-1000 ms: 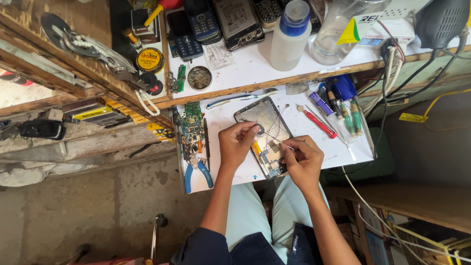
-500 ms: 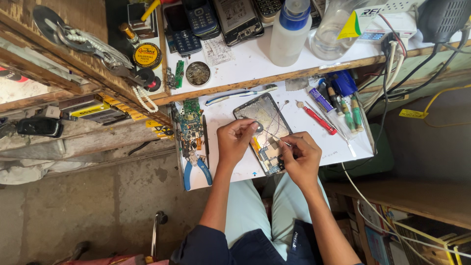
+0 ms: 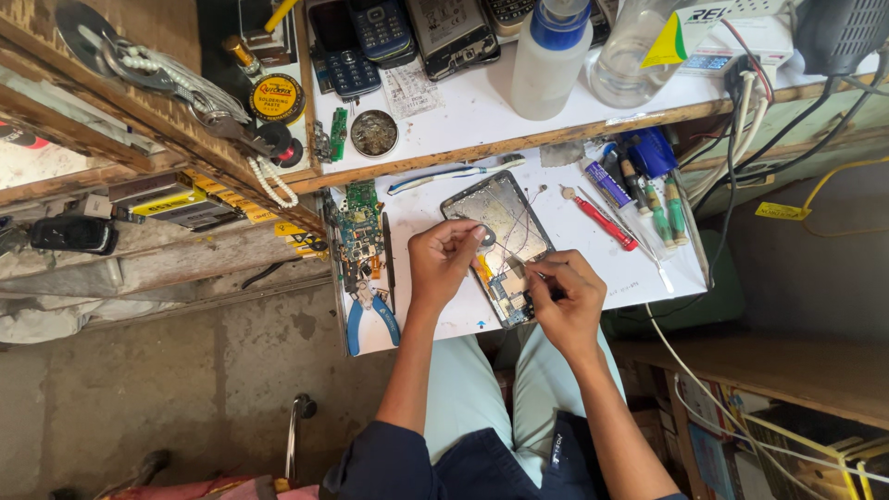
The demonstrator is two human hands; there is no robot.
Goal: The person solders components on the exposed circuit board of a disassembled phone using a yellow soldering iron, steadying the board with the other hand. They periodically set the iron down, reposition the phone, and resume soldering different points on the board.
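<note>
- Since a second ago both hands have barely shifted over the opened phone (image 3: 505,243)
- Right hand (image 3: 567,298) pinches a thin tool against the phone's lower end
- Left hand (image 3: 444,259) pinches a small part above the phone's middle
- Phone lies on the white board (image 3: 639,278), blue pliers (image 3: 370,315) at its left, screwdrivers (image 3: 639,204) at its right

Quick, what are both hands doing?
Left hand: pinched shut on a thin wire over the opened phone.
Right hand: shut on a thin tool.

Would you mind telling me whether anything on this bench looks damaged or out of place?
The phone under both hands lies opened, its insides bare. A loose circuit board sits left of it, above blue-handled pliers. Nothing looks spilled.
</note>
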